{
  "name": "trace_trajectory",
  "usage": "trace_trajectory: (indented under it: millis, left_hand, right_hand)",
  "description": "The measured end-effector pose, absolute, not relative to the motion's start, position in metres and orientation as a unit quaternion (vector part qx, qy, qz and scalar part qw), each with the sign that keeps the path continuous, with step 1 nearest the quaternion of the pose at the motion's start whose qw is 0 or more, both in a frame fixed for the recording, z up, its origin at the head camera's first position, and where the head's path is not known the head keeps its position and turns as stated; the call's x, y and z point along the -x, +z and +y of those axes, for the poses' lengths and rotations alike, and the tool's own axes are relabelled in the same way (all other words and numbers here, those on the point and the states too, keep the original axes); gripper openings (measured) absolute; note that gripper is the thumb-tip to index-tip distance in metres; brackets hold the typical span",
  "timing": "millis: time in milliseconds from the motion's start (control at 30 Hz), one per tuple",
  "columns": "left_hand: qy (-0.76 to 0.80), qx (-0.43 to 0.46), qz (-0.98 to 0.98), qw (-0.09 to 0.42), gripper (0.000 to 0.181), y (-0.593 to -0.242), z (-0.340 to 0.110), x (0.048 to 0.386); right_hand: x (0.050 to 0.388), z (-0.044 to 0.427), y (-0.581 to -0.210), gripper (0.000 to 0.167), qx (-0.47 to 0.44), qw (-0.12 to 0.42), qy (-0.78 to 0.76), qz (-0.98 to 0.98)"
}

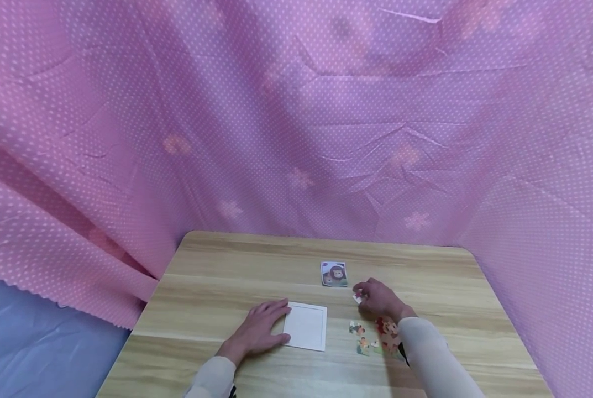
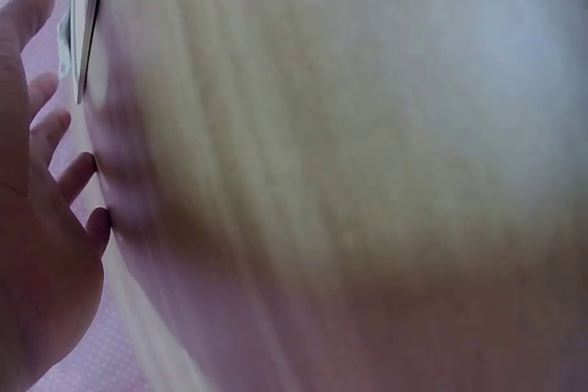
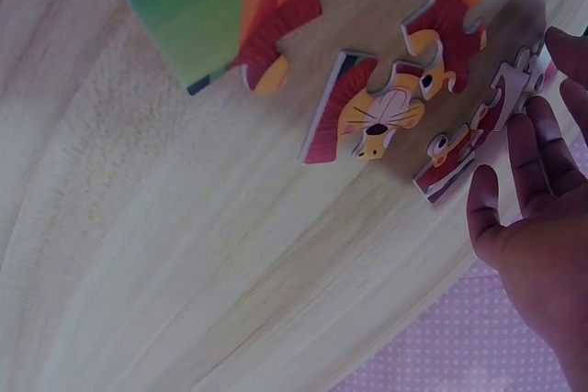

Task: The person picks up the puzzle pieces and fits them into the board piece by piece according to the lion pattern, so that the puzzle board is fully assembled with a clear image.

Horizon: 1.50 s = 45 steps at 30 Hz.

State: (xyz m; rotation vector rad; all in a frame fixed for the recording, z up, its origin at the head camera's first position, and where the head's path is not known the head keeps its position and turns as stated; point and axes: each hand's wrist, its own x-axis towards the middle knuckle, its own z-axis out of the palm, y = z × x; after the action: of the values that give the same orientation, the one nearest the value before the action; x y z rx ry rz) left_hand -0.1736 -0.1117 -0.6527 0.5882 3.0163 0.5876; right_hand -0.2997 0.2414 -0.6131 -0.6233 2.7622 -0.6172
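Note:
My left hand (image 1: 261,327) lies with spread fingers at the left edge of a square white puzzle tray (image 1: 307,327), thumb and fingertips touching its rim. In the left wrist view the tray (image 2: 85,25) shows edge-on beyond the fingers. Between thumb and fingers, my right hand (image 1: 381,298) pinches a small whitish-pink puzzle piece (image 1: 358,298), just below and right of a lion picture card (image 1: 334,275). Under the right forearm lie reddish puzzle pieces (image 1: 387,327), partly hidden by the sleeve. The right wrist view shows loose orange-red pieces (image 3: 322,130) close to the hand.
Two more puzzle pieces, one (image 1: 357,328) above the other (image 1: 363,347), lie between the tray and the right forearm. The wooden table (image 1: 226,260) is bounded behind and at the sides by a pink dotted curtain (image 1: 296,138).

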Motion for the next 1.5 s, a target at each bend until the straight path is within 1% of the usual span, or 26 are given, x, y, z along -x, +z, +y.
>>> trace_trajectory:
  millis: [267, 500, 800, 1133, 1400, 1500]
  left_hand:
    - [0.173, -0.188, 0.967, -0.003, 0.068, -0.658, -0.11, 0.169]
    - [0.167, -0.184, 0.969, -0.017, 0.067, -0.663, -0.107, 0.168]
    - [0.169, -0.174, 0.97, -0.011, 0.069, -0.667, -0.104, 0.163]
    - [0.177, -0.166, 0.97, -0.003, 0.07, -0.667, -0.1, 0.156]
    - [0.184, -0.156, 0.97, -0.001, 0.069, -0.669, -0.093, 0.147]
    - [0.185, -0.154, 0.971, -0.002, 0.069, -0.669, -0.091, 0.143]
  right_hand:
    - [0.301, 0.243, -0.616, 0.043, 0.202, 0.133, -0.221, 0.945]
    - [0.304, 0.245, -0.621, 0.038, 0.203, 0.132, -0.218, 0.946]
    - [0.301, 0.245, -0.624, 0.029, 0.18, 0.141, -0.233, 0.945]
    - [0.297, 0.252, -0.625, 0.028, 0.186, 0.136, -0.24, 0.943]
    - [0.293, 0.254, -0.621, 0.024, 0.181, 0.151, -0.258, 0.937]
    - [0.29, 0.255, -0.622, 0.024, 0.177, 0.146, -0.258, 0.939]
